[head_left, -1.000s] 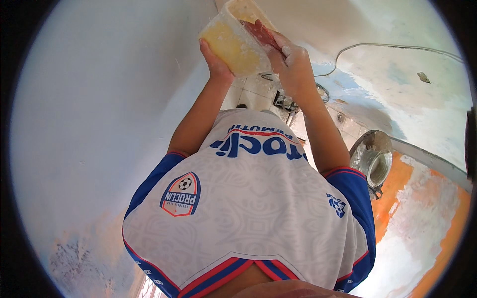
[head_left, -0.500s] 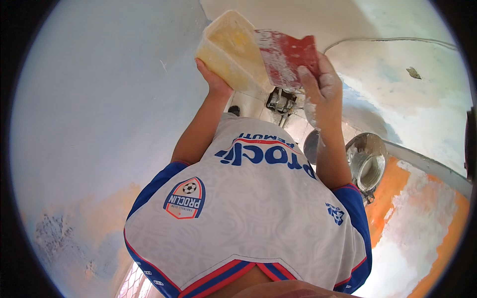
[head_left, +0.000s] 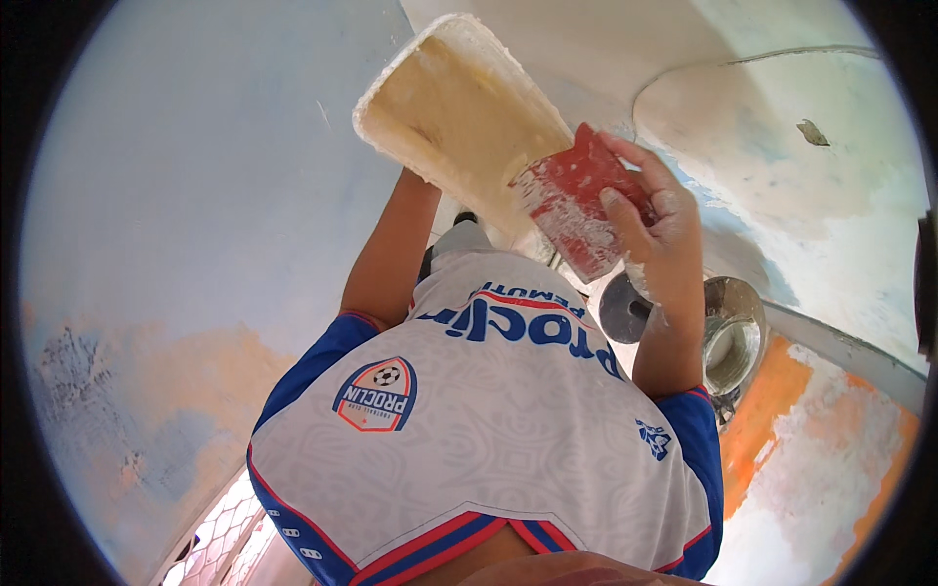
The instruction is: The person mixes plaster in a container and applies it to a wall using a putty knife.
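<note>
A cream-yellow plastic tub (head_left: pixel 459 122), tilted so that its inside faces me, is held up on my left forearm's (head_left: pixel 396 244) side. White paste crusts its rim and a smeared layer coats the inside. My left hand is behind the tub, its fingers hidden, bearing it from below. In my right hand (head_left: pixel 660 210) is a red putty scraper (head_left: pixel 576 200), gripped between thumb and fingers. Its blade is streaked with white putty, and one corner overlaps the tub's lower right edge. White residue also marks my right thumb and wrist.
A patchy blue wall (head_left: pixel 195 195) rises on the left. On the right, a metal basin (head_left: pixel 733 337) and a dark round object (head_left: pixel 625 308) stand low behind my right arm. Beyond them is an orange and white patched wall (head_left: pixel 821 459). A thin cable (head_left: pixel 743 61) runs across the upper right.
The tub has tipped, showing more of its inside, and hides my left hand. The red scraper has moved down and right, its blade turned downward.
</note>
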